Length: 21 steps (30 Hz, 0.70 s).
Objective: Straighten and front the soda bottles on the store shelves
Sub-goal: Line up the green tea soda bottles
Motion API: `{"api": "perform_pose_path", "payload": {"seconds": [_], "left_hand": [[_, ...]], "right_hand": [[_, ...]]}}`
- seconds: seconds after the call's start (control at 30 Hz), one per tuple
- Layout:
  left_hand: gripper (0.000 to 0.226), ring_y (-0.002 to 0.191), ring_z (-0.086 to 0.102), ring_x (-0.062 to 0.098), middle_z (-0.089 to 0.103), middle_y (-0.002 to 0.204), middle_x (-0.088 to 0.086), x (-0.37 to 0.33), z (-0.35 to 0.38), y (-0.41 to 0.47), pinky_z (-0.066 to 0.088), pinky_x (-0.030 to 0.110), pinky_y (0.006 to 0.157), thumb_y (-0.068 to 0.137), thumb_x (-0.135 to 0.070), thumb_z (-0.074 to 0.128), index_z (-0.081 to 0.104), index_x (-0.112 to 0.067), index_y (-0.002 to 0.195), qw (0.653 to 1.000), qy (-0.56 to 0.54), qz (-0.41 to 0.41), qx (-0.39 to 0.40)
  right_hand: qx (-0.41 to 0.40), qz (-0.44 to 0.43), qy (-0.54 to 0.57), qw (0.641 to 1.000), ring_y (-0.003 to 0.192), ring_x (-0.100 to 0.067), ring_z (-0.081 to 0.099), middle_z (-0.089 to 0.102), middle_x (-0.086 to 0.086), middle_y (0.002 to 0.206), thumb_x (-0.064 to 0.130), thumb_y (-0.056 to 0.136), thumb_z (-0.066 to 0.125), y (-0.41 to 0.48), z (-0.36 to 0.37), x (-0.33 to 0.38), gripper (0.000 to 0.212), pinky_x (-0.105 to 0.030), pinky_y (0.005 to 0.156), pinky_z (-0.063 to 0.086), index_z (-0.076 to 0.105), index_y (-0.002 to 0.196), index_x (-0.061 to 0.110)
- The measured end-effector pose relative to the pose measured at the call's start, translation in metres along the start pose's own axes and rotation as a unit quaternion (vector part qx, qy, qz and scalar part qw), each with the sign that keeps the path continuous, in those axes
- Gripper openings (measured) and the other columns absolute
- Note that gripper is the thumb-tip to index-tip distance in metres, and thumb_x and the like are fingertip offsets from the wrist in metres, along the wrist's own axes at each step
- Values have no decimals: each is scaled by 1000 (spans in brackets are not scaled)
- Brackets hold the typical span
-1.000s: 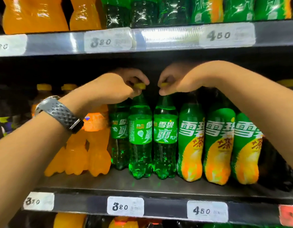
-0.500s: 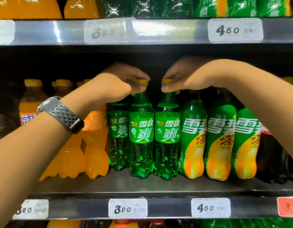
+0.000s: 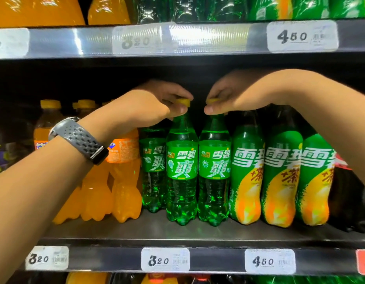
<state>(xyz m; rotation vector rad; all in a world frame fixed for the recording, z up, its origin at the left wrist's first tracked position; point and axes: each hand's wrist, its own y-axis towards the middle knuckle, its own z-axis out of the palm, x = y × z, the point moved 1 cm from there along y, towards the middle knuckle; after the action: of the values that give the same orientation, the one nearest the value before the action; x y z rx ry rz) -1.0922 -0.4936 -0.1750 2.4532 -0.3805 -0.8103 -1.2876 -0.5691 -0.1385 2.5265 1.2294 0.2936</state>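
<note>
Pinching left cap [image 3: 184,102] with left hand [image 3: 157,105], right cap [image 3: 213,101] with right hand [image 3: 234,97], bottles [image 3: 182,171] upright straight below.

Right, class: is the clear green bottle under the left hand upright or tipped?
Upright. The green bottle stands straight on the shelf, base flat, while the left hand pinches its yellow cap.

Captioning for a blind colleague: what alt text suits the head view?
The left hand pinches the yellow cap of one green soda bottle and the right hand that of the neighbouring bottle, both upright on a store shelf, labels facing out. Orange bottles stand to their left, green-and-yellow bottles to their right.
</note>
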Motion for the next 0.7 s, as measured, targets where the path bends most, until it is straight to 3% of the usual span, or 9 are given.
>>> {"api": "perform_pose_path", "payload": {"seconds": [0.1,0.17,0.23,0.3,0.4,0.47,0.57,0.63,0.7], "left_hand": [[39,100,65,6,68,114,-6,0,-6,-2,52,28,92,86,-22,70,58,-24,124,999,12,-6,-29],[29,93,64,0,70,102,-12,1,-15,-8,50,21,91,87,-23,69,63,-25,115,995,21,14,-97],[18,83,60,-2,68,90,-18,1,-28,-19,44,7,79,90,-24,63,67,-27,107,970,145,50,-186],[24,96,60,14,69,103,-7,6,-41,-27,44,20,81,93,-32,56,63,-28,115,921,305,65,-232],[42,119,52,33,57,134,8,21,-57,-31,45,40,95,94,-42,50,50,-27,134,887,409,7,-212],[51,122,51,31,55,136,6,31,-61,-32,43,38,97,91,-48,54,47,-26,137,896,403,-24,-184],[55,113,57,28,60,129,3,45,-64,-35,44,30,86,85,-56,57,52,-26,132,905,397,-55,-139],[47,97,56,26,62,120,4,50,-64,-36,37,27,73,86,-57,54,59,-27,122,901,409,-69,-125],[40,91,55,25,63,114,5,51,-64,-36,34,27,70,89,-55,53,63,-26,114,903,404,-68,-128]], "right_hand": [[-85,-10,-5,996,96,-17,61,67,4,104,57,89,50,8,-2,15,41,-33,88,47,66,107,24],[-112,-13,-4,994,99,-24,58,64,-4,108,49,96,42,21,1,30,40,-36,90,46,61,114,19],[-103,-13,-14,994,99,-29,57,61,-8,104,44,99,37,38,5,47,40,-36,85,45,60,113,14],[-87,-20,-37,995,94,-28,56,57,-5,93,43,99,36,56,10,62,36,-32,75,39,59,101,15],[-53,-29,-87,994,95,-26,56,60,-5,101,47,94,43,75,19,82,37,-30,75,41,61,105,17],[-21,-24,-102,994,99,-29,61,65,-7,109,47,87,52,83,23,89,41,-35,85,50,65,111,16],[0,-33,-95,995,91,-30,66,71,-9,96,43,81,59,89,26,95,34,-38,83,53,71,100,17],[4,-44,-93,995,91,-31,66,71,-8,95,43,81,60,90,26,96,33,-41,84,54,71,99,17],[13,-51,-94,994,88,-27,66,72,-4,91,47,82,61,90,26,95,34,-39,83,54,71,97,19]]}}
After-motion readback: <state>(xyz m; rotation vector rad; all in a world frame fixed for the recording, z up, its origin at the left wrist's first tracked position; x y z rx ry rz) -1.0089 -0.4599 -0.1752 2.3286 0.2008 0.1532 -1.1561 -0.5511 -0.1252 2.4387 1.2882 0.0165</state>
